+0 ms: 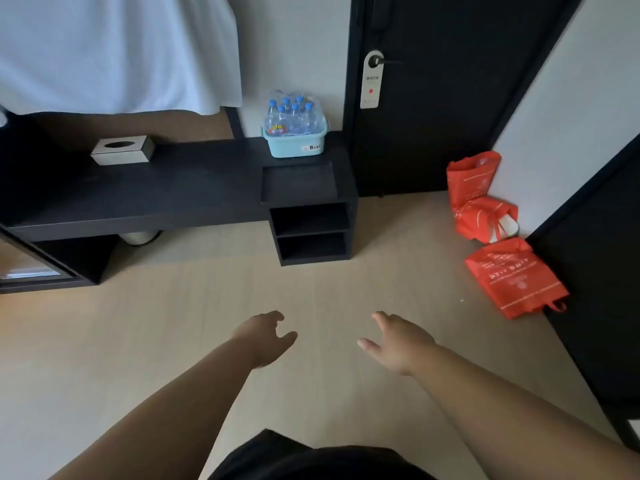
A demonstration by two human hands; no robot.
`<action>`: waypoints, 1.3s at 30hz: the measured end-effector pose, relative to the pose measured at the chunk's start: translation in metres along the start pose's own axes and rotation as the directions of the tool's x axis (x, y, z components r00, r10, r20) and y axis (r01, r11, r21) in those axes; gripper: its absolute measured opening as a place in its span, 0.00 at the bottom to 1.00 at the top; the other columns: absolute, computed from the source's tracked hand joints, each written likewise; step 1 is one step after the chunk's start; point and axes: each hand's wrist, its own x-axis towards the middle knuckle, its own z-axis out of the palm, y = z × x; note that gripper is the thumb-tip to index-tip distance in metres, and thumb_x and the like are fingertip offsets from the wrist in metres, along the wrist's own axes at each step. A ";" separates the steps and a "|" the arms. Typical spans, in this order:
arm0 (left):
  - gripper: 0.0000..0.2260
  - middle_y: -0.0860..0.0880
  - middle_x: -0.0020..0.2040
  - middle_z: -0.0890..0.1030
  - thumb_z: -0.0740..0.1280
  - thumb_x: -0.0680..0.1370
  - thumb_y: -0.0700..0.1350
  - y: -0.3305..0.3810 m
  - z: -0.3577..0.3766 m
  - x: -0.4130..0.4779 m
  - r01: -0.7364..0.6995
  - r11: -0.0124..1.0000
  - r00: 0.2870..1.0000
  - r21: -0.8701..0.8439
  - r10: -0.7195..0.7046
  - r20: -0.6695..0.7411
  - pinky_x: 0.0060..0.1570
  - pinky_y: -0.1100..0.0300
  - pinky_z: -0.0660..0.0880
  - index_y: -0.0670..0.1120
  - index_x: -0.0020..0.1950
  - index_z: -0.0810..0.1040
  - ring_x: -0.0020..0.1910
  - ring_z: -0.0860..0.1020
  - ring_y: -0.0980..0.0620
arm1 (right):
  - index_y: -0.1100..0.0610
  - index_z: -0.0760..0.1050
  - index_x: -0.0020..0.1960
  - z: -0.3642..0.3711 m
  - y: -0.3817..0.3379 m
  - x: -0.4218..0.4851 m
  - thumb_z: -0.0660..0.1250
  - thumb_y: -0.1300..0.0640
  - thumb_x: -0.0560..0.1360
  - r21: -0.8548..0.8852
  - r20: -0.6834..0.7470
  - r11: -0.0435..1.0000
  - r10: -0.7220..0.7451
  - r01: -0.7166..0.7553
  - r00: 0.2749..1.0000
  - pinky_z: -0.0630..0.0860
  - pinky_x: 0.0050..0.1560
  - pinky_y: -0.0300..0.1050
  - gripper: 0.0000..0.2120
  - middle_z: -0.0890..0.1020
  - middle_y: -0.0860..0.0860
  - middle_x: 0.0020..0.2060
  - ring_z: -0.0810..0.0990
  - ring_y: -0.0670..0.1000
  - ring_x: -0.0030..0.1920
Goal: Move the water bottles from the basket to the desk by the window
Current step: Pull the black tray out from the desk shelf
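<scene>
Left hand (265, 339) and right hand (398, 342) both out in front over bare floor, fingers spread loose, nothing held, palms roughly facing each other w/ a gap between. Bare forearms run back to the bottom edge; dark clothing at bottom centre.

Floor (311, 289) is pale wood-look planks, open across the middle of the room.

Beyond the hands, well apart from them: a long low black bench/shelf unit (156, 192) along the far wall, w/ a taller end section at its right that has two open cubbies (310, 233) one above the other. On top of that end, back against the wall, sits the light-blue basket (294, 143), white label on its front. Water bottles (292, 114) stand upright inside, blue caps, clear bodies, packed close; exact count can't tell. One has a coloured label at front left.

Left on the bench top: a silver tissue box (123, 150), oval slot up. White cloth (114, 53) hangs above it. A white rounded object shows under the bench, mostly hidden.

Right of the basket: a black door (433, 116) w/ a white hanger tag (371, 81) on its handle. Red bags (485, 202) lie on the floor by the right wall, one flat nearer the camera (512, 277). Desk by window not in view.
</scene>
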 end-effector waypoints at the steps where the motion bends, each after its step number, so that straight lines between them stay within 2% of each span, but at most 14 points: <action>1: 0.29 0.54 0.70 0.77 0.63 0.78 0.67 0.004 0.001 0.002 0.003 1.000 1.000 -0.012 -0.003 -0.006 0.58 0.57 0.75 0.55 0.76 0.70 0.62 0.80 0.50 | 0.49 0.55 0.83 -0.002 0.004 0.002 0.55 0.26 0.78 0.009 -0.002 1.000 0.004 -0.004 1.000 0.77 0.61 0.52 0.42 0.71 0.51 0.75 0.75 0.55 0.70; 7: 0.29 0.54 0.69 0.78 0.64 0.78 0.67 0.012 0.002 0.008 0.046 0.998 0.999 -0.033 -0.045 0.024 0.60 0.56 0.76 0.55 0.75 0.71 0.62 0.80 0.50 | 0.49 0.55 0.83 -0.013 0.014 0.020 0.56 0.26 0.78 0.048 0.004 0.999 0.022 -0.022 1.000 0.77 0.60 0.52 0.42 0.71 0.51 0.75 0.76 0.55 0.69; 14: 0.28 0.53 0.69 0.79 0.64 0.79 0.65 -0.006 -0.015 0.041 0.069 0.997 0.998 -0.040 -0.068 0.015 0.61 0.56 0.75 0.54 0.75 0.71 0.63 0.79 0.49 | 0.49 0.57 0.83 -0.023 0.001 0.054 0.57 0.27 0.78 0.062 0.016 0.998 -0.002 0.001 1.000 0.76 0.64 0.54 0.41 0.71 0.52 0.75 0.75 0.55 0.70; 24: 0.28 0.52 0.70 0.78 0.64 0.79 0.65 -0.035 -0.072 0.142 0.053 0.996 0.999 -0.067 -0.052 0.012 0.63 0.56 0.74 0.53 0.75 0.71 0.66 0.77 0.48 | 0.50 0.57 0.83 -0.064 -0.048 0.149 0.57 0.26 0.77 0.003 0.044 1.000 -0.004 0.004 0.999 0.76 0.63 0.54 0.42 0.72 0.52 0.74 0.75 0.56 0.69; 33: 0.31 0.50 0.67 0.80 0.63 0.78 0.68 -0.085 -0.140 0.232 0.101 0.995 0.994 -0.024 -0.100 0.052 0.62 0.53 0.76 0.53 0.76 0.70 0.63 0.79 0.46 | 0.49 0.58 0.82 -0.110 -0.108 0.245 0.57 0.26 0.77 0.027 0.012 0.999 0.024 -0.024 1.000 0.78 0.58 0.52 0.42 0.74 0.51 0.72 0.77 0.55 0.66; 39: 0.31 0.51 0.68 0.79 0.63 0.77 0.68 -0.094 -0.165 0.275 0.078 0.997 0.995 -0.026 -0.076 0.061 0.62 0.52 0.77 0.54 0.75 0.71 0.63 0.79 0.46 | 0.50 0.57 0.83 -0.113 -0.129 0.275 0.58 0.27 0.78 0.046 0.052 0.998 0.043 -0.045 0.998 0.77 0.61 0.53 0.42 0.72 0.52 0.74 0.76 0.55 0.68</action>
